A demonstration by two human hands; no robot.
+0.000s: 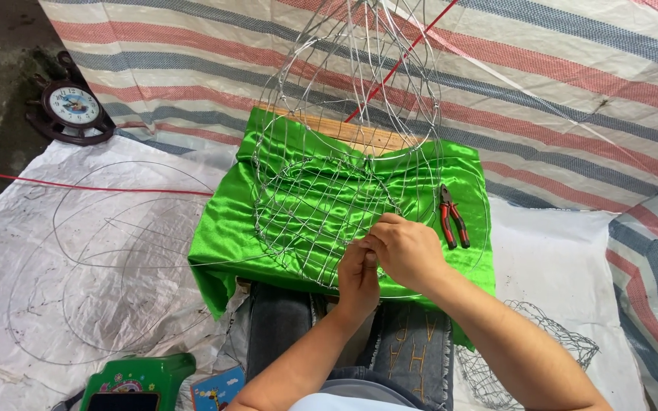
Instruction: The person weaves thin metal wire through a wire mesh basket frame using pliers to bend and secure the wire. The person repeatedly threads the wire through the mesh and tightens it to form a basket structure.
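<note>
Pinching at the near rim of a wire frame (321, 198), both hands meet over the lap. Left hand (358, 275): fingers curled in tight, tips pressed together on a strand at the frame's lower edge; thumb side faces up. Right hand (407, 251): folded over the left from the right, fingers bent and closed against the same spot; the fingertips themselves are hidden between the two hands, so which strand each one grips cannot be told.

Wire frame: thin silvery wire, woven as an open grid into a rounded, basket-like shape. Its lower part lies on a green satin cloth (222, 247), which drapes a wooden board (352, 133) across the knees; its upper part rises in tall loops toward the camera and out of the top of view.

Red-handled pliers (451, 216) lie on the cloth, just right of the hands, not touched. Loose wire hoops (108, 266) lie on the white sheet to the left. A second small mesh piece (542, 342) rests on the floor at lower right. A round clock (71, 105) sits at upper left.
</note>
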